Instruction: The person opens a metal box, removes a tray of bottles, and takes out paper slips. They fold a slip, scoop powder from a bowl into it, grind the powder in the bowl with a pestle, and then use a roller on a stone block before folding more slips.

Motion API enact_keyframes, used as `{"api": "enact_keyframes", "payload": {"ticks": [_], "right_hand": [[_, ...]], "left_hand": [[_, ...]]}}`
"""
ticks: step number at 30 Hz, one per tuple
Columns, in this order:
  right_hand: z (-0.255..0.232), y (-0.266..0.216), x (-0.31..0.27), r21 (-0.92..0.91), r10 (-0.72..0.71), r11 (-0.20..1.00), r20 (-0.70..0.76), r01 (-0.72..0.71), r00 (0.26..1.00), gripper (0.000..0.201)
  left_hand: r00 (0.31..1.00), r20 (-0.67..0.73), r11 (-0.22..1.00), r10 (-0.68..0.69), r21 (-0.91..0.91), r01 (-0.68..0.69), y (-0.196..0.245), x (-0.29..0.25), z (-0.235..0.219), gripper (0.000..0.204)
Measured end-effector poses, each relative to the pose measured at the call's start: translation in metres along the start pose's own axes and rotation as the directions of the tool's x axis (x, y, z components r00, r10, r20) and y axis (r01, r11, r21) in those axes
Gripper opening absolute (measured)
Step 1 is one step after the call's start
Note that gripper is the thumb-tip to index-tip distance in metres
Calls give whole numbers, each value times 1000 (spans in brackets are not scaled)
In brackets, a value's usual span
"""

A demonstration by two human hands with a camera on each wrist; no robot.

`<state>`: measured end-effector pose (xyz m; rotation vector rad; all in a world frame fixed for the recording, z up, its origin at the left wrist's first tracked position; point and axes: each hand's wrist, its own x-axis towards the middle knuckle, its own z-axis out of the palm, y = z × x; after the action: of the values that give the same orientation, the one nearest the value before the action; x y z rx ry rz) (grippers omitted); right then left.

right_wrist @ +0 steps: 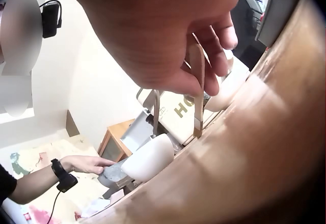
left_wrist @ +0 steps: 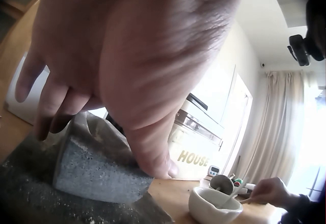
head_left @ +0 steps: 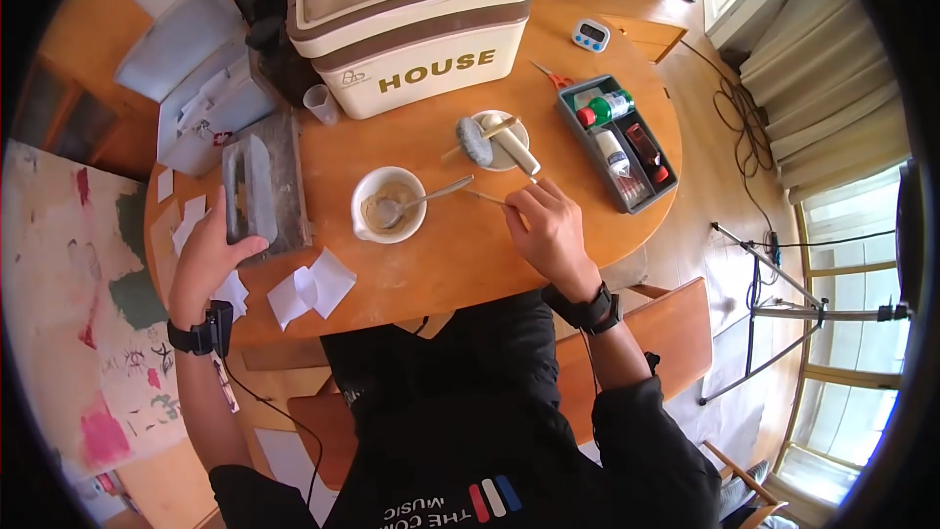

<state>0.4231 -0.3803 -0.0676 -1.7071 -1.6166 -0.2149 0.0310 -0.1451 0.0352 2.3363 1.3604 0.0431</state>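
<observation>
The left hand [head_left: 208, 257] grips a grey stone block [head_left: 259, 191] that stands on a dark slab [head_left: 290, 176] at the table's left; in the left wrist view the thumb and fingers lie either side of the block [left_wrist: 97, 170]. Between thumb and fingers, the right hand [head_left: 550, 235] pinches a thin wooden stick [right_wrist: 197, 81], its end pointing left over the table. A white mortar-like bowl [head_left: 419, 184] with pale paste and a metal spoon [head_left: 441, 192] stands between the hands. Behind it, a small white dish [head_left: 517, 125] bears a grey round stone [head_left: 474, 142] and a white pestle.
A cream HOUSE box [head_left: 421, 49] stands at the back beside a clear cup [head_left: 320, 104]. At right are a grey tray [head_left: 634, 198] of bottles, red scissors [head_left: 558, 78] and a timer [head_left: 590, 35]. Folded white papers [head_left: 311, 288] lie near the front edge.
</observation>
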Motion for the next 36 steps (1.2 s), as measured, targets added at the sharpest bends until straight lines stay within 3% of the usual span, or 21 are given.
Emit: {"api": "enact_keyframes", "payload": {"ticks": [2,4,7,8,12,14,15,17,20,30,33,34,36], "right_hand": [[-2,0,0,-35,-22,999,-10,22,1000,15],[-9,-3,2,-61,-16,998,-48,13,999,18],[-16,-4,4,-202,131,967,-134,-157,982,25],[-14,1,2,-233,160,955,-125,-186,979,35],[0,22,-5,-121,324,936,-72,-331,943,49],[0,31,1,-73,367,927,-29,-369,930,45],[3,38,2,-38,391,920,8,-390,920,43],[6,42,7,42,417,908,11,-417,909,34],[7,41,10,191,428,888,-9,-419,904,23],[-30,23,-3,325,502,804,77,-497,862,17],[-50,15,-6,379,588,698,181,-608,788,15],[-59,6,-3,358,589,702,195,-616,784,14],[-66,8,-12,406,578,688,192,-601,793,14]], "left_hand": [[996,-55,997,75,35,-73,-4,-1,3,98],[998,-33,998,56,-7,-56,4,-4,0,93],[999,-8,997,38,-63,-39,11,-4,-4,86],[999,1,996,34,-78,-34,12,-4,-5,85],[991,-24,980,128,-153,-130,7,-4,-3,85],[996,3,982,90,-168,-89,4,-3,-2,85],[986,-49,980,157,-115,-162,-5,-1,1,86],[999,18,999,46,-30,-45,6,-4,-6,96],[997,-36,995,61,80,-58,-14,1,4,110],[999,-43,995,30,99,-26,-15,0,6,112],[972,-170,983,164,105,-148,-29,2,17,111],[979,-127,987,159,11,-159,-16,-2,8,108],[980,-106,986,166,40,-162,-22,5,15,106]]}}
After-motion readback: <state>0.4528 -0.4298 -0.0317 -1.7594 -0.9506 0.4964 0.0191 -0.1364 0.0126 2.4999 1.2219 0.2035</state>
